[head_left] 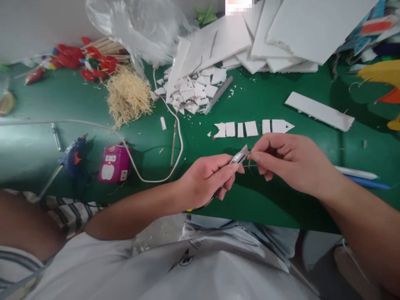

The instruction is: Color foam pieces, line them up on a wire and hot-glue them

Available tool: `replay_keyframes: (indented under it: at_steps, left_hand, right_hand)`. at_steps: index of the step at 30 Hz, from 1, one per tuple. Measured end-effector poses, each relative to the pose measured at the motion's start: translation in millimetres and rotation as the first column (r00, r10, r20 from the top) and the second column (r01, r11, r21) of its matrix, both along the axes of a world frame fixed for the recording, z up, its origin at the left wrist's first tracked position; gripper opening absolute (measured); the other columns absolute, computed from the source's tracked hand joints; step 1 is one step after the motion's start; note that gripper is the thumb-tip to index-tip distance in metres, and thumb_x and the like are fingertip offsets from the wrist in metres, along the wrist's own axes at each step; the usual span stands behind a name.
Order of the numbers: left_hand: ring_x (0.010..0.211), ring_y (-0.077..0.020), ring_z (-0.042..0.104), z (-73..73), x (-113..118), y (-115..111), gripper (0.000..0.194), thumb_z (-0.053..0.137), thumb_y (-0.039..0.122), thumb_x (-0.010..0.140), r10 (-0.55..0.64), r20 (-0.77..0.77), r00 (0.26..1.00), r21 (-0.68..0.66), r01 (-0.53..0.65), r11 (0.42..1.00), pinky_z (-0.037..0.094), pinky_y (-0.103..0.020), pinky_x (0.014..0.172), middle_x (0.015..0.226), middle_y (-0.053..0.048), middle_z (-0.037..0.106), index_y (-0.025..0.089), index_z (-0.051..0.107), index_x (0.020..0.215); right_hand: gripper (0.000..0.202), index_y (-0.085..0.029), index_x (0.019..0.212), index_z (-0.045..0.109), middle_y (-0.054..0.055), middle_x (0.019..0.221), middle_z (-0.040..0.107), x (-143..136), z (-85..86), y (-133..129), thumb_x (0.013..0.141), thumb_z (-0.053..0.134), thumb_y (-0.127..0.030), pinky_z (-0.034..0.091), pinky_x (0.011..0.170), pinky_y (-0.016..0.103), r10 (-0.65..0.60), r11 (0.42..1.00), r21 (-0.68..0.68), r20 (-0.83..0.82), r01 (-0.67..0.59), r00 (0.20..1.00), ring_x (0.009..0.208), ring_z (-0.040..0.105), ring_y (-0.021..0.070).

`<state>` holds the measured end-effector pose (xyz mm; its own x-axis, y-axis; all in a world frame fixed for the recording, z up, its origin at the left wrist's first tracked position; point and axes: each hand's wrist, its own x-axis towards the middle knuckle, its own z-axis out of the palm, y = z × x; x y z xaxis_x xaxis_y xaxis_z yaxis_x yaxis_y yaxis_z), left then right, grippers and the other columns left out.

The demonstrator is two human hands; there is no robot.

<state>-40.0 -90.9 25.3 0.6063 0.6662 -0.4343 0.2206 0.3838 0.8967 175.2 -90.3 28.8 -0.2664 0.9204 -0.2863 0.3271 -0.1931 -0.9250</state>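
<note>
My left hand (pixel 210 177) is closed around a utility knife (pixel 240 155), its metal blade pointing up and to the right. Close to the blade tip, my right hand (pixel 289 160) pinches a thin pale strand (pixel 249 166); whether it is string or straw I cannot tell. Part of the strand runs between the two hands. Just beyond my fingers, several cut white foam pieces (pixel 251 128) lie in a row. The piece at the right end (pixel 279 126) is pointed and has a small hole; the left end one (pixel 220 130) is notched.
Behind lie foam scraps (pixel 195 91), large foam sheets (pixel 290 33) and a heap of straw-like strands (pixel 128 95). A white cord (pixel 179 141) loops left of my hands, near a pink power adapter (pixel 115 164) and blue glue gun (pixel 75 150). Pens (pixel 359 173) and a foam strip (pixel 318 111) lie right.
</note>
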Motion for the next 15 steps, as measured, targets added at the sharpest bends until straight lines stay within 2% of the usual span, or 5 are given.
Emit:
replay_keyframes:
  at_steps: [5, 8, 9, 12, 15]
  left_hand:
    - [0.045, -0.005, 0.054, 7.2, -1, -4, 0.022, 0.053, 0.033, 0.102, 0.121, 0.065, 0.991, 0.09, -0.126, 0.988, 0.042, -0.016, 0.045, 0.064, 0.007, 0.055, 0.016, 0.062, 0.094]
    - [0.044, -0.006, 0.055, 12.6, -9, 1, 0.027, 0.051, 0.041, 0.106, 0.325, 0.285, 0.902, 0.245, -0.396, 0.885, 0.039, -0.017, 0.041, 0.065, 0.007, 0.058, 0.018, 0.063, 0.098]
    - [0.044, -0.0062, 0.056, 14.2, -12, 4, 0.028, 0.05, 0.041, 0.107, 0.338, 0.258, 0.905, 0.295, -0.407, 0.864, 0.04, -0.018, 0.041, 0.066, 0.006, 0.058, 0.018, 0.065, 0.101]
    - [0.053, -0.0062, 0.058, 14.6, -16, 8, 0.021, 0.053, 0.031, 0.105, 0.129, -0.066, 0.989, 0.545, -0.073, 0.835, 0.045, -0.019, 0.052, 0.071, 0.005, 0.062, 0.017, 0.068, 0.1]
    - [0.07, -0.0096, 0.061, 7.2, -13, 4, 0.016, 0.06, 0.029, 0.101, -0.056, -0.377, 0.925, 0.727, 0.333, 0.601, 0.047, -0.022, 0.065, 0.082, 0.001, 0.066, 0.017, 0.071, 0.102]
  right_hand:
    - [0.018, -0.023, 0.07, 0.064, -0.002, 0.052, 0.061, 6, 1.3, 1, 0.085, 0.066, -0.032, 0.038, 0.044, 0.025, -0.085, 0.991, 0.109, 0.101, 0.074, 0.991, 0.042, 0.055, 0.0106]
    - [0.02, -0.023, 0.066, 0.063, -0.002, 0.051, 0.06, 15, 2.6, 4, 0.084, 0.069, -0.027, 0.038, 0.044, 0.025, -0.253, 0.956, 0.182, 0.116, 0.23, 0.961, 0.042, 0.054, 0.0099]
    - [0.02, -0.023, 0.066, 0.063, -0.002, 0.052, 0.061, 17, 3.4, 5, 0.085, 0.07, -0.026, 0.039, 0.044, 0.025, -0.29, 0.945, 0.186, 0.088, 0.271, 0.953, 0.043, 0.054, 0.0098]
    - [0.02, -0.023, 0.07, 0.067, -0.002, 0.055, 0.063, 16, 5.5, 8, 0.086, 0.076, -0.031, 0.046, 0.047, 0.026, -0.315, 0.928, 0.188, -0.063, 0.322, 0.947, 0.045, 0.056, 0.0097]
    - [0.024, -0.022, 0.071, 0.069, -0.003, 0.056, 0.064, 12, 6.1, 9, 0.082, 0.082, -0.039, 0.046, 0.045, 0.025, -0.325, 0.922, 0.128, -0.254, 0.365, 0.911, 0.044, 0.056, 0.0093]
